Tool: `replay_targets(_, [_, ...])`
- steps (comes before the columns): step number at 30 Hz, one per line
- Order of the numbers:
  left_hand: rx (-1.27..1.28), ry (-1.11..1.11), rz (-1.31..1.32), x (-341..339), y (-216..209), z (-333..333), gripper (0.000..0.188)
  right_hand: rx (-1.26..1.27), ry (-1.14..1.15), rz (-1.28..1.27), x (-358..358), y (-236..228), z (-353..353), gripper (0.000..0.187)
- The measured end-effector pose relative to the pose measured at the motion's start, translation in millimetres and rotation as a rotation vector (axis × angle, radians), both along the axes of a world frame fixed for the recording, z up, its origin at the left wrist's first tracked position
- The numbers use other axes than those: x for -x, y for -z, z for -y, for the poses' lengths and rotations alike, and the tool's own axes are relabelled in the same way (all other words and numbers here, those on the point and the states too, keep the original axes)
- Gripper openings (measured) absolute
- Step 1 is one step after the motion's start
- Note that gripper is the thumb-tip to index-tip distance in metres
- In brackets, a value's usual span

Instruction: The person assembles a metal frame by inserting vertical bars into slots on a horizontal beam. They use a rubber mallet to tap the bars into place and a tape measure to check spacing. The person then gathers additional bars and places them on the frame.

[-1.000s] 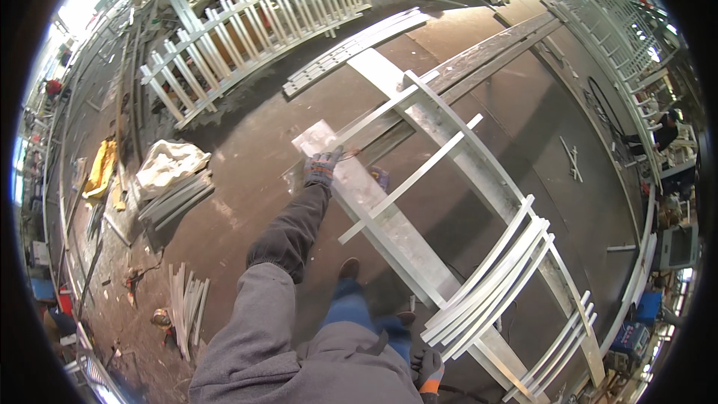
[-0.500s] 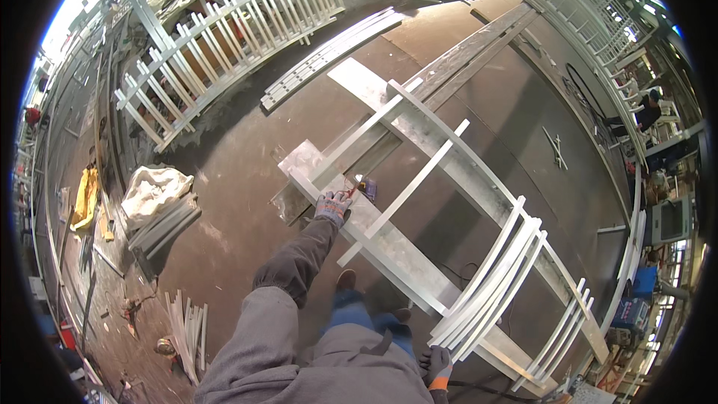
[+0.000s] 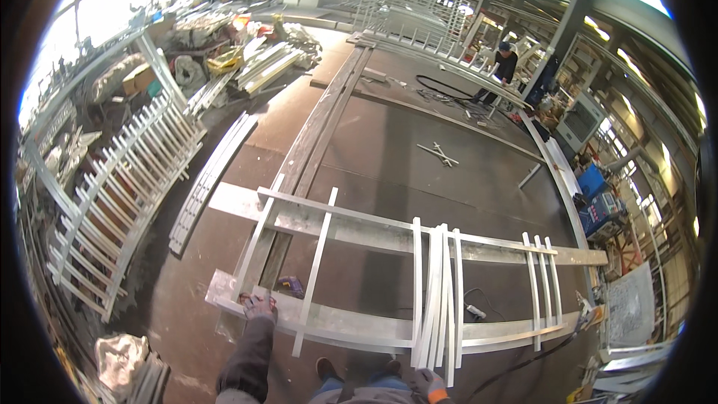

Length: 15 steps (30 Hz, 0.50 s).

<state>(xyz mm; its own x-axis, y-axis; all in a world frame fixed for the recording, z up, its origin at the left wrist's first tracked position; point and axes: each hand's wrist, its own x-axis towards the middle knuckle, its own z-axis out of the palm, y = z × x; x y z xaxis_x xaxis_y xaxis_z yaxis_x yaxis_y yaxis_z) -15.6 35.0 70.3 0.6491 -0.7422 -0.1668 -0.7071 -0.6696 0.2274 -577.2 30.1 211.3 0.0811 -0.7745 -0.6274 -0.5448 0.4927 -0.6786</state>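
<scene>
My left hand (image 3: 259, 307), in a grey glove with reddish marks, rests at the left near corner of a pale metal frame (image 3: 340, 215), its fingers apart. The frame lies across two wide flat beams (image 3: 340, 319). A single crossbar (image 3: 317, 265) spans it on the left. Just beyond my left hand is a small purple object (image 3: 292, 286), its kind unclear. My right hand (image 3: 431, 383), gloved with an orange cuff, is low beside the near ends of several loose pale bars (image 3: 437, 295) laid over the frame. Its fingers are too indistinct to read.
Three short bars (image 3: 542, 288) cross the frame at right. A slatted railing (image 3: 123, 206) and a stack of rails (image 3: 213, 179) lie to the left. Long dark beams (image 3: 329, 116) run away from me. Crossed offcuts (image 3: 438, 154) lie on the floor; a person (image 3: 505, 67) is far right.
My view has lifted and swung right, bringing in the far hall and the other person. My left hand stays at the frame's corner, my right by the loose bars' near ends.
</scene>
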Motion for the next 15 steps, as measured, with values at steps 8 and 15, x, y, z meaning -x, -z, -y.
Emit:
replay_targets(8, [0.026,0.278,-0.854,103.9,-148.0,-190.6,0.038,-0.007,0.186,0.024,39.4,-42.2,-7.6,0.034])
replay_targets(15, [0.117,0.744,-1.203,197.4,-240.2,-135.8,0.039,0.013,-0.232,0.350,-31.7,-110.3,-9.8,0.035])
